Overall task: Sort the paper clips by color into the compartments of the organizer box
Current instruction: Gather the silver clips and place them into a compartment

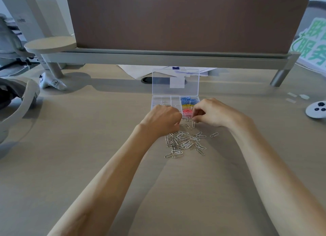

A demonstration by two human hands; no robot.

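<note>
A clear plastic organizer box stands on the desk with its lid raised. Its right-hand compartments hold blue clips, yellow clips and pink clips. A pile of silver paper clips lies on the desk in front of the box. My left hand is curled into a fist at the box's front edge; its contents are hidden. My right hand pinches at silver clips just in front of the pink compartment.
A brown desk divider on a grey shelf rail spans the back. Papers lie under it. A white round object lies at the right, a small white toy at the left, and a chair arm at the far left.
</note>
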